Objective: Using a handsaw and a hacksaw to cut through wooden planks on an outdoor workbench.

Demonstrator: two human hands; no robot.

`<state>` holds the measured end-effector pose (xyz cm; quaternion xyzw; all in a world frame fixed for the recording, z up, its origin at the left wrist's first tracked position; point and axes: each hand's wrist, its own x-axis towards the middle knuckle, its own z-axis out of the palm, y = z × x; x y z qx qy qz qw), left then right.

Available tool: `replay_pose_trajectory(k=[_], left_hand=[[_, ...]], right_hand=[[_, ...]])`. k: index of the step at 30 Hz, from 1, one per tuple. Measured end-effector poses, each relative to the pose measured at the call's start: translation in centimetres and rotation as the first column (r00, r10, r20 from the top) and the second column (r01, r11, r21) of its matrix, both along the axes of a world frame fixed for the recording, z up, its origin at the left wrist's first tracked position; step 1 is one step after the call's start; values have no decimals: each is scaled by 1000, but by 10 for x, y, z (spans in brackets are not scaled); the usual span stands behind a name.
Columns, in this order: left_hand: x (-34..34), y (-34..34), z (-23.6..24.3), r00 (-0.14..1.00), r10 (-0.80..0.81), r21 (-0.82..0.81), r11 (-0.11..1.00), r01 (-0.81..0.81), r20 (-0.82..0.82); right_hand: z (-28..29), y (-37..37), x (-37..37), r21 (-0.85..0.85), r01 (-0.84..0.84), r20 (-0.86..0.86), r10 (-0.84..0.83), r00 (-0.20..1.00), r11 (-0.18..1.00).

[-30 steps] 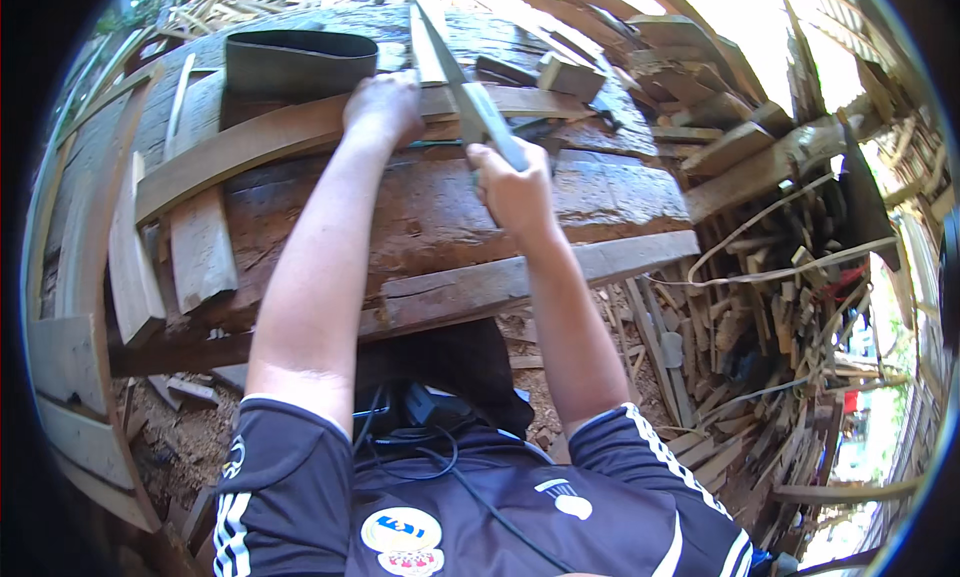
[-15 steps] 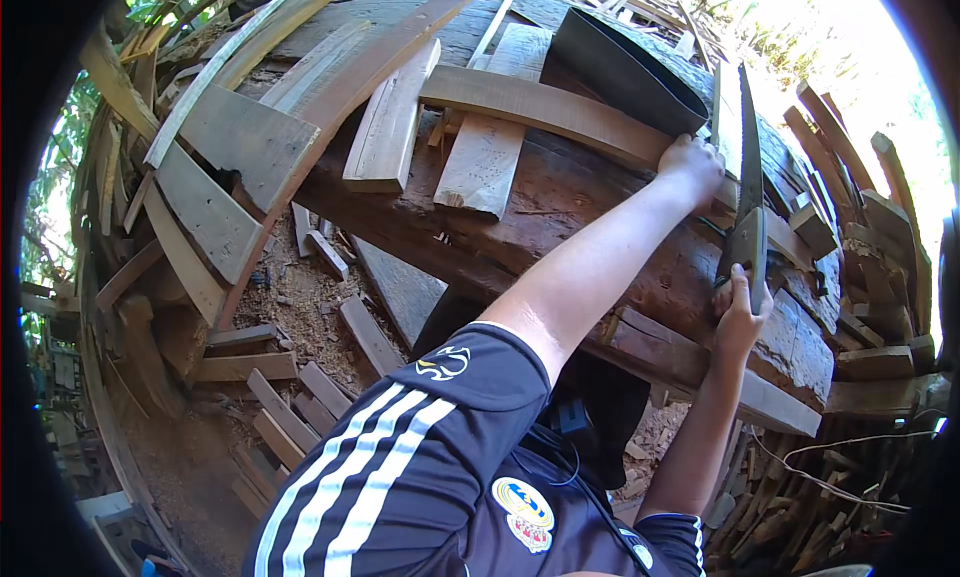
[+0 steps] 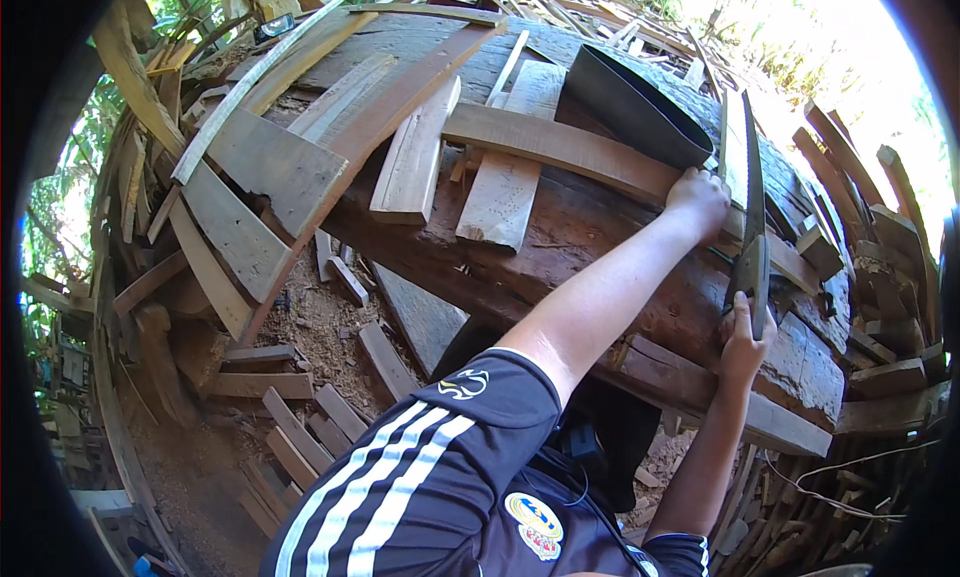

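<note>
My right hand [image 3: 745, 342] grips the handle [image 3: 750, 277] of a handsaw, whose long toothed blade [image 3: 752, 172] points away from me across a long plank [image 3: 560, 147]. Just left of the blade, my left hand [image 3: 700, 202] has its fingers curled over that plank near a pale upright-lying board [image 3: 733, 137]. A dark, open, curved band [image 3: 635, 107] stands just beyond my left hand; its material is unclear. All rest on a thick, weathered timber bench [image 3: 620, 287], with two short boards [image 3: 500, 207] under or beside the plank's left part.
Stacked boards and slats [image 3: 250, 217] cover the bench's left end. Offcuts [image 3: 890, 377] are piled at the right, with a loose wire [image 3: 840, 502] below. Wood scraps and sawdust [image 3: 310, 357] lie on the ground. Green foliage shows at the rim.
The view has swung leftward since a second ago, so bench and hands appear farther right. In the last half second they have shifted slightly down in view. Both grips remain.
</note>
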<state>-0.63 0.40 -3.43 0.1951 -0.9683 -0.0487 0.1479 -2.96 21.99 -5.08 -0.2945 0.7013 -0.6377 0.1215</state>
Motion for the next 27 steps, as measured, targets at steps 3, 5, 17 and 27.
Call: replay_pose_trajectory(k=[3,5,17,27], left_hand=[[-2,-1,0,1000,2,5,1000,-2,-9],[-2,-2,-2,1000,7,-1,1000,-7,-18],[-9,0,-19,998,18,-42,999,-21,-59],[-20,-8,-33,990,20,-90,995,-33,-136]], right_hand=[[2,-1,1,4,7,-4,-7,1000,1000],[3,-2,4,4,3,-15,-3,1000,1000],[2,-1,9,19,60,-28,-59,998,998],[2,-1,13,-2,56,-74,-56,996,998]])
